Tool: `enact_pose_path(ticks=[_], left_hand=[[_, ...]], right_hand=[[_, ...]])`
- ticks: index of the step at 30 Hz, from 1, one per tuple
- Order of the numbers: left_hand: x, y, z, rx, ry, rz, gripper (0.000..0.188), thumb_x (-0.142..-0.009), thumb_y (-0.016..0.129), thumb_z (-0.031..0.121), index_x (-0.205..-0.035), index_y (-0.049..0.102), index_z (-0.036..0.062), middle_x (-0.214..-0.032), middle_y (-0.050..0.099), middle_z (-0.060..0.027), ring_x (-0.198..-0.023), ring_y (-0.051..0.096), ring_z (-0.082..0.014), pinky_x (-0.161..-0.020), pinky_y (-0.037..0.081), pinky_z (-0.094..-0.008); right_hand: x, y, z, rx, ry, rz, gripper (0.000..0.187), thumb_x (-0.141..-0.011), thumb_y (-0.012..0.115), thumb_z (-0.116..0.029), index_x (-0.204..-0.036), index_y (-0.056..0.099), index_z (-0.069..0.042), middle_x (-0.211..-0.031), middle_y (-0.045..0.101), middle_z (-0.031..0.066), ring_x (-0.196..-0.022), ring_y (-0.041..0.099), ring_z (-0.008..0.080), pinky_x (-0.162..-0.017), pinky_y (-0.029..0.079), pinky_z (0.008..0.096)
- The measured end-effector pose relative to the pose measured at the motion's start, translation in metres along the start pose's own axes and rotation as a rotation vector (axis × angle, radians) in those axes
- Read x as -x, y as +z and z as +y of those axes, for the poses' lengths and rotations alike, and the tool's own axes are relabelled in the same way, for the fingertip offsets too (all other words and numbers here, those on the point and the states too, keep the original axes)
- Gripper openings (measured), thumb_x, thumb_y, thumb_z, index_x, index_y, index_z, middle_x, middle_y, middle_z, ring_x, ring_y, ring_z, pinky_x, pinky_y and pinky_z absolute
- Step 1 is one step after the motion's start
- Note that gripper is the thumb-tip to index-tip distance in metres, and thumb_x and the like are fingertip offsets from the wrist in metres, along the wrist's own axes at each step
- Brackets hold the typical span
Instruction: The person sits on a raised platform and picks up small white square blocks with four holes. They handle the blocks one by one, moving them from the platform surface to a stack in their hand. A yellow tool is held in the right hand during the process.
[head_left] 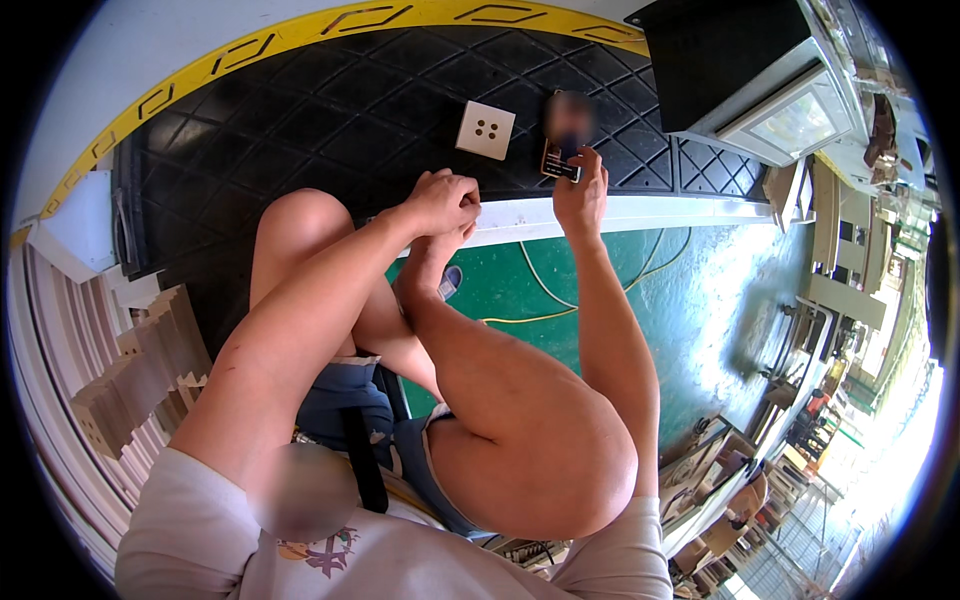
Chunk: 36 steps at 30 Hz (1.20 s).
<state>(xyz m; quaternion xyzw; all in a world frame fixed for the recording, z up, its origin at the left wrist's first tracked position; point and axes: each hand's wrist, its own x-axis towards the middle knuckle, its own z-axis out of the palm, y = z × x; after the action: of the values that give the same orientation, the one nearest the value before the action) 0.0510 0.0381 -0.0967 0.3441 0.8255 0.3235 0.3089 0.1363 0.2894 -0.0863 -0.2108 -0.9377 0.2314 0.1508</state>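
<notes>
My right hand [581,200] reaches to a phone [560,165] on a black mat. Its fingers are bent but apart, with fingertips over the near end of the lit screen; part of the screen is blurred. Left of the phone lies a white square plate [470,135] with several dark round holes, touched by neither hand. My left hand [438,203] is closed, its fingers curled down at the front of my bare foot [428,262], which rests near the mat's white edge. What those fingers hold, if anything, is hidden.
The black mat [340,110] has a diamond pattern and a yellow strip [340,22] behind it. A black box-shaped unit [725,60] stands at the far right. Pale boards [140,380] are stacked at left. A hose [545,318] crosses the green floor [545,350], with a slipper nearby.
</notes>
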Motion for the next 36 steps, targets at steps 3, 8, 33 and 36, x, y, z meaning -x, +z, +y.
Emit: enact_pose_path(ticks=[3,8,33,36], left_hand=[[-0.001,0.003,-0.005,-0.008,0.016,0.045,0.019,-0.089,0.062,0.027,-0.092,0.073,0.0128,-0.1,0.076,-0.0079,-0.106,0.065,-0.0306,-0.096,0.045,-0.045],[-0.003,0.006,-0.006,0.022,0.025,0.056,0.019,-0.089,0.059,0.026,-0.091,0.073,0.0127,-0.1,0.076,-0.0083,-0.106,0.065,-0.0306,-0.095,0.045,-0.045],[-0.01,-0.017,-0.009,0.06,0.035,-0.239,0.028,-0.098,0.051,0.019,-0.113,0.07,0.0046,-0.107,0.072,-0.019,-0.106,0.066,-0.0338,-0.095,0.052,-0.0451],[-0.011,-0.005,-0.006,-0.046,0.138,-0.142,0.027,-0.097,0.053,0.02,-0.111,0.071,0.0057,-0.103,0.073,-0.0179,-0.106,0.065,-0.0346,-0.097,0.051,-0.046]], right_hand=[[-0.002,0.001,-0.002,-0.005,-0.002,0.004,0.052,-0.078,0.057,0.0,-0.13,0.053,-0.007,-0.115,0.068,0.0126,-0.11,0.058,0.0388,-0.099,0.047,0.0482],[-0.002,-0.002,-0.004,-0.013,0.009,0.008,0.052,-0.077,0.057,0.001,-0.128,0.053,-0.005,-0.114,0.068,0.0142,-0.11,0.058,0.0397,-0.1,0.046,0.0488],[0.124,0.044,-0.079,-0.772,0.584,-0.424,0.042,-0.089,0.06,-0.012,-0.128,0.067,0.002,-0.091,0.075,0.0128,-0.069,0.07,0.0157,-0.062,0.057,0.0307],[0.121,0.043,-0.077,-0.906,0.683,-0.454,0.049,-0.089,0.064,-0.016,-0.135,0.064,0.0,-0.082,0.068,0.0081,-0.062,0.06,0.0129,-0.054,0.051,0.0294]])
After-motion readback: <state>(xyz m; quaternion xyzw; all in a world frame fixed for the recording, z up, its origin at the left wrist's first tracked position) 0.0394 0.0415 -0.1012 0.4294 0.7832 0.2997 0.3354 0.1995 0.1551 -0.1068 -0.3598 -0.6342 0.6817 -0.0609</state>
